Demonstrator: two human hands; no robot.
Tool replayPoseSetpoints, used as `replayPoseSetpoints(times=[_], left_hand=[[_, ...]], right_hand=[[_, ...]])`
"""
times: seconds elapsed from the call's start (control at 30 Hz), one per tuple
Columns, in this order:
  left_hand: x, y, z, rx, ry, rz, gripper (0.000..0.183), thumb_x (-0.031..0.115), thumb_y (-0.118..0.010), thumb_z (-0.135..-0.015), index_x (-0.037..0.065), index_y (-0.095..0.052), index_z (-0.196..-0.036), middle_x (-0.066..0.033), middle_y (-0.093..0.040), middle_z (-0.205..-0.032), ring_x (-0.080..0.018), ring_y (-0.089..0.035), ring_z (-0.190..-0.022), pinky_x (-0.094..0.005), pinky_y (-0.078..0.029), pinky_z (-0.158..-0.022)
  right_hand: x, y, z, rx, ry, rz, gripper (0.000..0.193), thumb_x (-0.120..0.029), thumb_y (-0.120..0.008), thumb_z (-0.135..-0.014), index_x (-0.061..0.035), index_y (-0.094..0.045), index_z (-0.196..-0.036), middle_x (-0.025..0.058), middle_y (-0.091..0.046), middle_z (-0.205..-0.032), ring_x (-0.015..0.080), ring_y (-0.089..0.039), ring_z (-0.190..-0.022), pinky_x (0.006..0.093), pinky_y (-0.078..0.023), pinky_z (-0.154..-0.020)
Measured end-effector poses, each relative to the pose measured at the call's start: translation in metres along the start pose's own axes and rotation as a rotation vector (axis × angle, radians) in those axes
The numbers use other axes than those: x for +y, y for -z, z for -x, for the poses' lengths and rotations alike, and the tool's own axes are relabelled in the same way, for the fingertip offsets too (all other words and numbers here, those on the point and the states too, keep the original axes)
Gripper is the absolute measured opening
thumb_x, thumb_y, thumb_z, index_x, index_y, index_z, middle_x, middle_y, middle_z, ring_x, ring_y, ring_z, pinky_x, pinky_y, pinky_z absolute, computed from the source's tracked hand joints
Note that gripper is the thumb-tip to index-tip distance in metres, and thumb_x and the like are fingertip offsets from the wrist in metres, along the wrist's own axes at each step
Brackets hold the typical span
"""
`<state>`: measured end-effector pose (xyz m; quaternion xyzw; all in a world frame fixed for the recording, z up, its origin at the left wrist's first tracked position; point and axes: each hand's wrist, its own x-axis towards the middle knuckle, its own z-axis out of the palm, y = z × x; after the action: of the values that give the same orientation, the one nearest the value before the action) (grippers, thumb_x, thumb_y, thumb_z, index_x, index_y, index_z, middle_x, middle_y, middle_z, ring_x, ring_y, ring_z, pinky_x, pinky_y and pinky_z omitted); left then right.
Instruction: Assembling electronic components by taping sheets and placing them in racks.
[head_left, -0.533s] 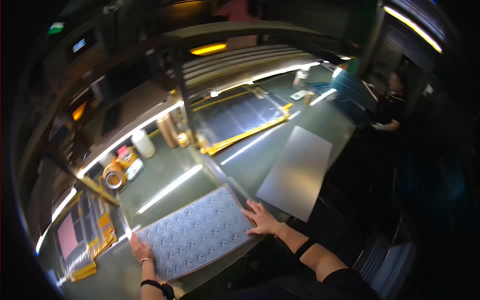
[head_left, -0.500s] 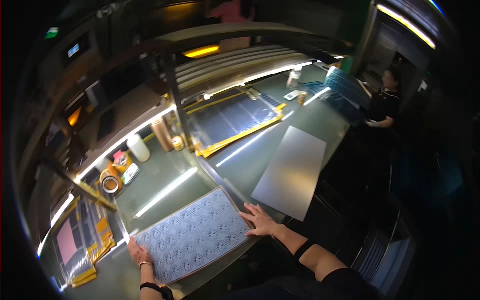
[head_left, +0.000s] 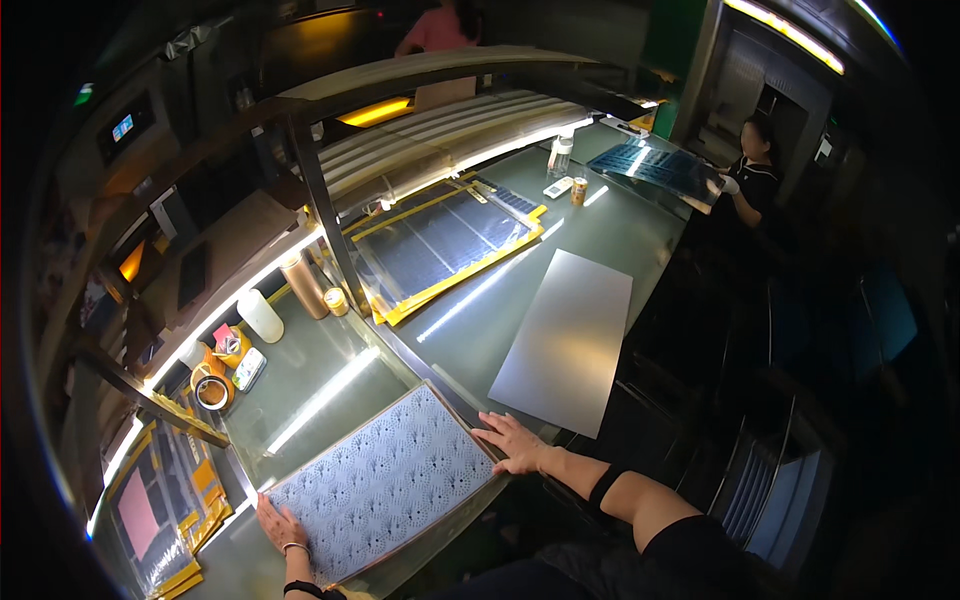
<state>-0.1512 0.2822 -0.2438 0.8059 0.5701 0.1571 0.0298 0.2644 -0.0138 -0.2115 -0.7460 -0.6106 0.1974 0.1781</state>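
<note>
A pale blue rectangular panel or sheet stack [head_left: 385,478] with a repeating dark fine pattern and a thin brownish border lies flat on the bench in front of me. My left hand [head_left: 281,524] rests against its left short edge, fingers extended. At the opposite short edge, my right hand [head_left: 512,444] lies with fingers spread over the corner area. Neither hand is closed around anything. Just beyond my right hand sits a plain grey metal plate [head_left: 565,345], touched by neither hand.
On the greenish bench [head_left: 330,350] lie yellow-taped dark films [head_left: 445,240] and more taped sheets [head_left: 165,505]. A white bottle [head_left: 262,316], a copper-coloured flask [head_left: 304,285] and tape rolls [head_left: 212,391] stand below the lit shelf. A co-worker [head_left: 755,175] holds a dark blue sheet [head_left: 655,170].
My view has shifted slightly. Both my hands stay at the panel's edges, while its pattern looks different. The co-worker's blue sheet has gone from raised and tilted to nearly flat.
</note>
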Motion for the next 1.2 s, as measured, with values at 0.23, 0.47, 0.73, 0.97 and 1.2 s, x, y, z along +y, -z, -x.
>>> replayPoseSetpoints(times=[0.23, 0.47, 0.73, 0.97, 1.2], left_hand=[[0.036, 0.012, -0.010, -0.207, 0.035, -0.193, 0.072, 0.041, -0.040, -0.085, -0.003, -0.014, -0.135, -0.0157, -0.014, -0.142, -0.0256, -0.010, -0.133, -0.0375, -0.005, -0.108], [0.022, 0.015, -0.010, -0.191, 0.034, -0.238, 0.076, 0.047, -0.038, -0.084, -0.002, -0.012, -0.135, -0.0151, -0.011, -0.143, -0.0256, -0.007, -0.133, -0.0391, -0.004, -0.108], [-0.041, 0.024, 0.058, 0.020, -0.018, 0.096, 0.083, 0.047, -0.045, -0.081, -0.003, -0.007, -0.136, -0.0233, -0.008, -0.141, -0.0339, -0.005, -0.132, -0.0448, -0.002, -0.107], [-0.019, 0.077, 0.199, -0.252, -0.142, -0.026, 0.073, 0.044, -0.046, -0.081, -0.005, -0.026, -0.131, -0.0199, -0.021, -0.139, -0.0305, -0.017, -0.131, -0.0449, -0.011, -0.105], [-0.056, 0.109, 0.309, -0.104, 0.030, 0.137, 0.063, 0.036, -0.050, -0.082, -0.007, -0.035, -0.125, -0.0236, -0.030, -0.132, -0.0336, -0.029, -0.123, -0.0444, -0.018, -0.102]], right_hand=[[-0.046, -0.071, -0.071, -0.078, 0.607, 0.138, 0.070, -0.040, -0.056, -0.078, -0.0078, -0.029, -0.134, 0.0136, -0.018, -0.142, 0.0309, -0.013, -0.132, 0.0486, -0.008, -0.105], [-0.002, -0.013, -0.111, 0.377, -0.019, 0.318, 0.067, -0.048, -0.036, -0.086, -0.0031, -0.026, -0.134, 0.0117, -0.022, -0.141, 0.0239, -0.016, -0.132, 0.0448, -0.005, -0.107], [-0.032, -0.017, -0.039, 0.487, 0.040, 0.151, 0.063, -0.035, -0.048, -0.083, -0.0033, -0.026, -0.133, 0.0173, -0.025, -0.138, 0.0309, -0.023, -0.128, 0.0525, -0.011, -0.102], [-0.055, -0.053, 0.063, 0.221, -0.056, 0.251, 0.074, -0.050, -0.040, -0.083, 0.0035, -0.025, -0.132, 0.0175, -0.020, -0.140, 0.0281, -0.013, -0.132, 0.0492, 0.001, -0.106], [-0.074, -0.082, 0.117, 0.578, -0.312, -0.590, 0.030, -0.017, -0.052, -0.083, -0.0014, -0.052, -0.108, 0.0114, -0.051, -0.092, 0.0213, -0.051, -0.089, 0.0348, -0.045, -0.076]])
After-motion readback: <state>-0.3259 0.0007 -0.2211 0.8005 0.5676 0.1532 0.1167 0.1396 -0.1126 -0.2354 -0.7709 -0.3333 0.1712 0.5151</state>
